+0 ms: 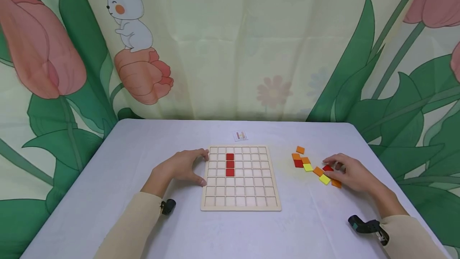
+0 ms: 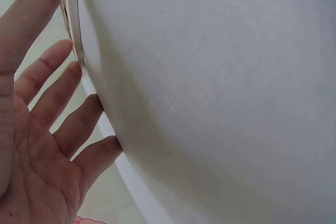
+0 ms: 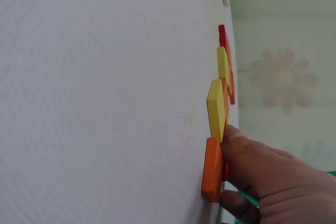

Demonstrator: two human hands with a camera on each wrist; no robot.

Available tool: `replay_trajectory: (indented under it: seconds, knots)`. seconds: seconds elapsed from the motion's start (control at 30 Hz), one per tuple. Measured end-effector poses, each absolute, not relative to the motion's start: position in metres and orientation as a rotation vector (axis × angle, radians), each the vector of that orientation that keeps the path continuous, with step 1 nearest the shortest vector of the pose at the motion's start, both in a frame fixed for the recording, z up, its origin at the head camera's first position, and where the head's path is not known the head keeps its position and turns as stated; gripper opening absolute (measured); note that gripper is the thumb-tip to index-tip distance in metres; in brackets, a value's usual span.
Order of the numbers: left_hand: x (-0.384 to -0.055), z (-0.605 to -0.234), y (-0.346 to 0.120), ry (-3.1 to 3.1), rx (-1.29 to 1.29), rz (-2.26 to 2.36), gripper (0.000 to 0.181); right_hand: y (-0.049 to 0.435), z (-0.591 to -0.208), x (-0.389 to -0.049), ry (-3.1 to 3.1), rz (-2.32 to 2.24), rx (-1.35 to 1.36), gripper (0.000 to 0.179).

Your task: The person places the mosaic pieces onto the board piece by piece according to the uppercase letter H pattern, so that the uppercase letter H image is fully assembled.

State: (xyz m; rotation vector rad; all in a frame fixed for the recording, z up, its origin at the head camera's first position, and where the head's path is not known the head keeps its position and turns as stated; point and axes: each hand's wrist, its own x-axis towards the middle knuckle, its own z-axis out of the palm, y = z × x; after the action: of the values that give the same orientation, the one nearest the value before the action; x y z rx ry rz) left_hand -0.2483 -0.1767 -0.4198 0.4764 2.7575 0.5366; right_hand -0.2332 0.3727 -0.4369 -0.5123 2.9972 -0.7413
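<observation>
A pale wooden grid board (image 1: 240,207) lies mid-table, with 3 red tiles (image 1: 230,164) stacked in one column of its upper part. My left hand (image 1: 183,166) rests at the board's left edge, thumb low and fingers higher up; the left wrist view shows this hand (image 2: 47,124) with fingers spread. To the right, my right hand (image 1: 353,174) pinches a red tile (image 1: 328,168) between thumb and finger among the loose tiles. In the right wrist view an orange tile (image 3: 212,169) partly hides that red tile, beside the right hand (image 3: 273,177).
Loose tiles spread right of the board: an orange tile (image 1: 300,150) at the back, a red tile (image 1: 298,163), yellow tiles (image 1: 308,167) and more orange ones. A small printed pattern card (image 1: 240,135) lies behind the board. A patterned curtain (image 1: 223,51) hangs beyond the white table (image 1: 240,235).
</observation>
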Motion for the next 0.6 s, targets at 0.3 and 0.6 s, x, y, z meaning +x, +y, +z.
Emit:
replay_trajectory:
  seconds: [0.3,0.6]
  knots:
    - [-0.251,-0.4205,-0.1759,2.759,0.503,0.53,0.074,0.3753,-0.4375,-0.2318,2.982,-0.738,-0.452,0.04]
    - [-0.2538,-0.4222,-0.1784,2.755,0.515,0.527,0.074,0.3766,-0.4346,-0.232,2.949,-0.892,-0.47,0.045]
